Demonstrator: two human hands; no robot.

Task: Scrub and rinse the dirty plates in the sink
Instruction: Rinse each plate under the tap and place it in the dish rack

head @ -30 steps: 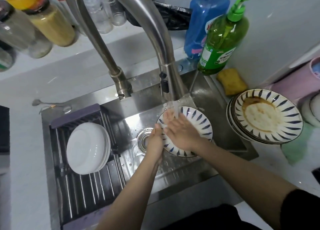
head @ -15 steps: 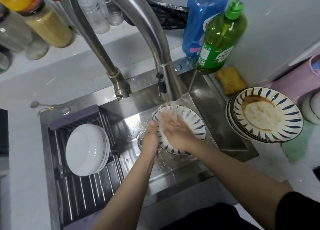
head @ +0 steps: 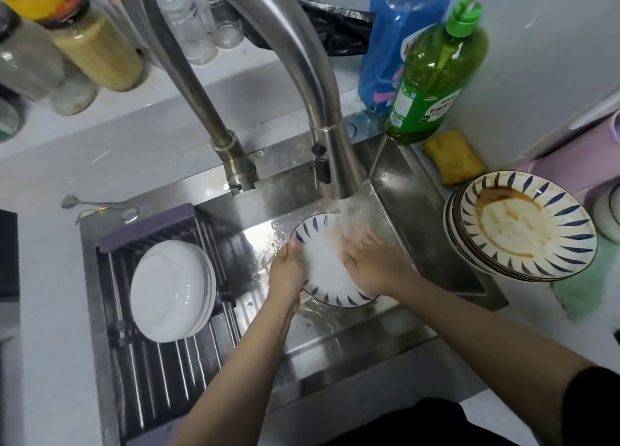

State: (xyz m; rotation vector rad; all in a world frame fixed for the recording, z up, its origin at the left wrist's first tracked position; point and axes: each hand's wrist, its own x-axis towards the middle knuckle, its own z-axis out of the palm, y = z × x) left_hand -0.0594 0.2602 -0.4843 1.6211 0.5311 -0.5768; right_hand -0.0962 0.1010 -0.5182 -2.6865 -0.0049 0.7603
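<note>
A white plate with blue rim strokes [head: 322, 271] is held over the steel sink [head: 335, 338] under water running from the faucet [head: 332, 157]. My left hand [head: 285, 271] grips the plate's left rim, thumb on top. My right hand [head: 372, 264] lies flat on the plate's right half, fingers spread in the stream. A stack of dirty blue-striped plates [head: 526, 227] with brown sauce sits on the counter to the right.
White plates [head: 171, 291] lean in a purple-edged drying rack [head: 151, 361] over the sink's left half. A green soap bottle [head: 436, 66], a blue bottle [head: 402, 33] and a yellow sponge [head: 454, 157] stand behind the sink. Jars line the back left shelf.
The plate has tilted and shifted slightly; my right hand has slid from the plate's middle to its right side under the water. My left hand keeps its grip on the rim.
</note>
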